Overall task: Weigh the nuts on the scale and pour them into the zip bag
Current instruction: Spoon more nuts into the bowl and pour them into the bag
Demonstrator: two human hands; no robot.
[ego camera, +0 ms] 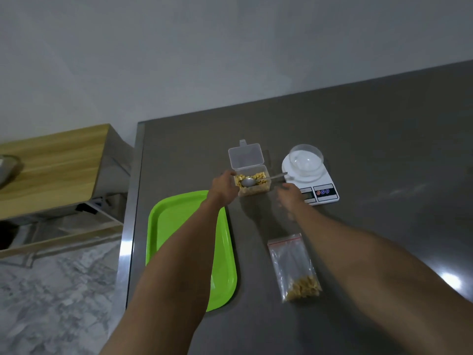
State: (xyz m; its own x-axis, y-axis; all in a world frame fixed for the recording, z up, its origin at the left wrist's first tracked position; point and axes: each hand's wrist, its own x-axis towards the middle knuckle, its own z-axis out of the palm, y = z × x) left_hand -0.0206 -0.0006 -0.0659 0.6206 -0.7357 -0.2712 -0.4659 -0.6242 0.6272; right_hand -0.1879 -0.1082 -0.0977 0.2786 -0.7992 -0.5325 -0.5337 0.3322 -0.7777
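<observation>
A clear plastic container with its lid flipped open holds yellow nuts. A metal spoon lies in it, with the handle sticking out to the right. My left hand grips the container's left side. My right hand hovers just below the spoon handle, fingers apart and not touching it. To the right stands a white scale with an empty clear bowl on its platform. Nearer to me a zip bag lies flat, with some nuts at its bottom end.
A bright green tray lies on the grey table, partly under my left forearm. The table's left edge runs beside the tray. A wooden shelf unit stands on the marble floor to the left. A wall is behind the table.
</observation>
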